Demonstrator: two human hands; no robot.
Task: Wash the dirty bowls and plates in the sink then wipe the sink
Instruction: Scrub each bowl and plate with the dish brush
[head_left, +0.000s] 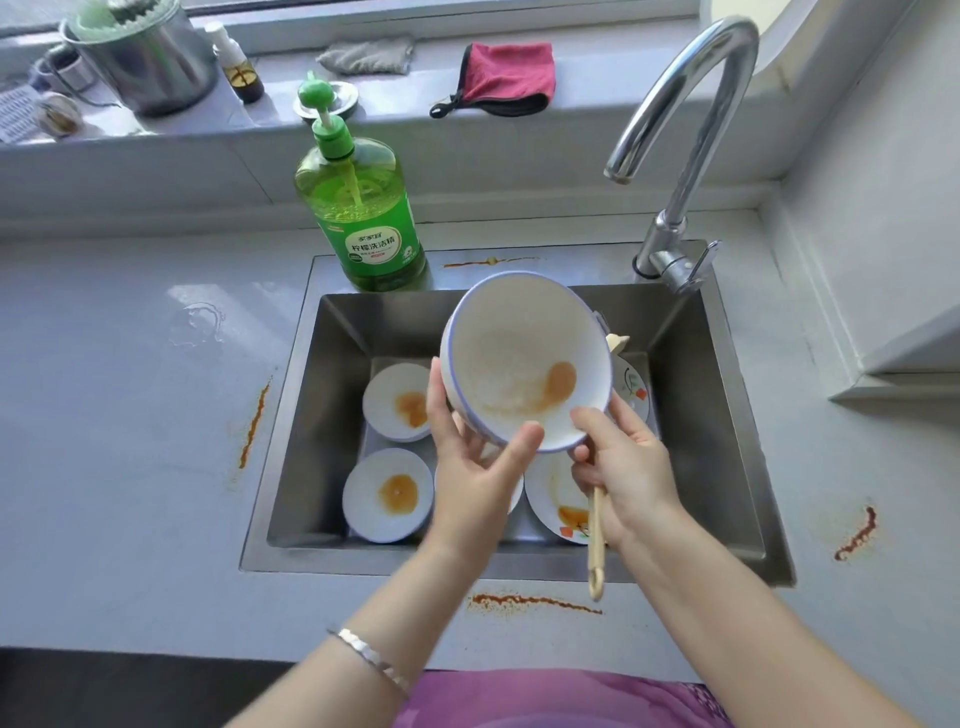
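The stained blue-rimmed bowl is gripped by the left hand and tilted, seemingly to expose its inside to the wooden-handled brush clutched in the right hand just beside.

Brushed steel sink, glossy ceramic bowl, shiny chrome tap

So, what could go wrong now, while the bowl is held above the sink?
1. The tilted bowl is held mainly by the left hand at its lower edge; a slip could drop it onto the dirty bowls below and chip them.
2. The right hand grips the wooden brush handle, so it could hardly catch the bowl.
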